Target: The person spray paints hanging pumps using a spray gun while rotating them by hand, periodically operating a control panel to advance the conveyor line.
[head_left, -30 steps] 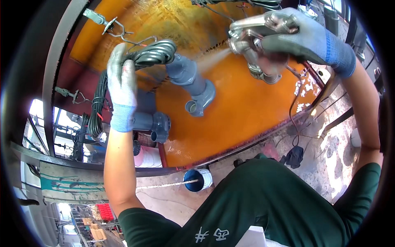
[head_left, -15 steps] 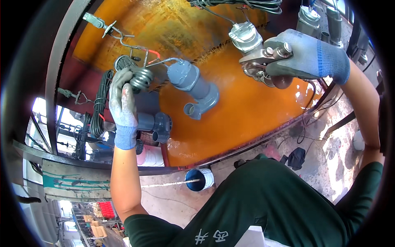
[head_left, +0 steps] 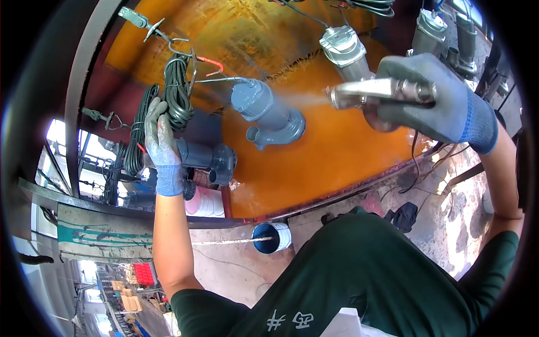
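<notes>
Hands: both wear grey-blue knit gloves; the left hand (head_left: 160, 147) reaches up at the left of the scene, the right hand (head_left: 435, 104) is raised at the upper right.
Left hand: fingers are closed loosely around the lower end of a coil of dark cable (head_left: 177, 92), thumb side towards the pump.
Right hand: clenched tight around a metal spray gun (head_left: 377, 91), whose nozzle points left.
Spray: a pale mist (head_left: 306, 101) leaves the nozzle and reaches the grey pump (head_left: 268, 114).
Grey pump: hangs tilted in the middle of the scene in front of the orange panel (head_left: 337, 151), its outlet at the lower end; a wire hook (head_left: 216, 80) holds it at the top.
Coil of dark cable: hangs from a metal hook (head_left: 168, 39) at the upper left, just left of the grey pump.
Second pump (head_left: 206, 159): dark grey, lies lower and left of the first, just right of the left hand.
Unpainted pumps (head_left: 343, 50): silver bodies hang far along the top right, above the spray gun.
Blue tub (head_left: 268, 237): stands on the concrete floor (head_left: 230, 264) near the person's green shirt (head_left: 365, 275).
</notes>
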A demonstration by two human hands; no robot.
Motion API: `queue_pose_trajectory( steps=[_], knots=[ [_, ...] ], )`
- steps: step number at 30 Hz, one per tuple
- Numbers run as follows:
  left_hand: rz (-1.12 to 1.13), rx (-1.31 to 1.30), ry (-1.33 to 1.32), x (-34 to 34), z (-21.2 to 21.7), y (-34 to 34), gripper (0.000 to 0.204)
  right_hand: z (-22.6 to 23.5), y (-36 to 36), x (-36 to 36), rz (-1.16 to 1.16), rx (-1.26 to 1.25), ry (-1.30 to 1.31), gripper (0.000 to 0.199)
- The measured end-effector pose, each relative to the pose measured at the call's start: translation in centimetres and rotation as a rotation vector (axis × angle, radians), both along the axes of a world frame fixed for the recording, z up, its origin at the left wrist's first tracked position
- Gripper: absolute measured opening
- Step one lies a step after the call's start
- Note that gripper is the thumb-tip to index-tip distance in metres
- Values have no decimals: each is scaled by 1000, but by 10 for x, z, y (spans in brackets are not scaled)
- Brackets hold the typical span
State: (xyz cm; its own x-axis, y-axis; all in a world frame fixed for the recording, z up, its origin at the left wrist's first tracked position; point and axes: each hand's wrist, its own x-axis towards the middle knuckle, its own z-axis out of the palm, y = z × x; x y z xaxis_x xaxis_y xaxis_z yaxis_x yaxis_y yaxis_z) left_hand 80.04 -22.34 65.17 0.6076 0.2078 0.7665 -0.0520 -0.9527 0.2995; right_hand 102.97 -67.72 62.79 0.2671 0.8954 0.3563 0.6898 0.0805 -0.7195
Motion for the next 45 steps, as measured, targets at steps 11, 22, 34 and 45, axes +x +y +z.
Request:
queue_pose_trajectory(
  steps=[11,22,34,45],
  knots=[
    [12,88,-48,-5,-6,23,32,27,39,-22,-18,31,-314,16],
    [-49,-30,-98,-8,-10,53,35,43,59,-20,-50,-128,-125,25],
    [165,-27,-6,3,18,169,35,28,52,23,-44,135,251,44],
    [283,-27,103,10,37,257,32,44,65,36,94,-131,342,49]
  ],
)
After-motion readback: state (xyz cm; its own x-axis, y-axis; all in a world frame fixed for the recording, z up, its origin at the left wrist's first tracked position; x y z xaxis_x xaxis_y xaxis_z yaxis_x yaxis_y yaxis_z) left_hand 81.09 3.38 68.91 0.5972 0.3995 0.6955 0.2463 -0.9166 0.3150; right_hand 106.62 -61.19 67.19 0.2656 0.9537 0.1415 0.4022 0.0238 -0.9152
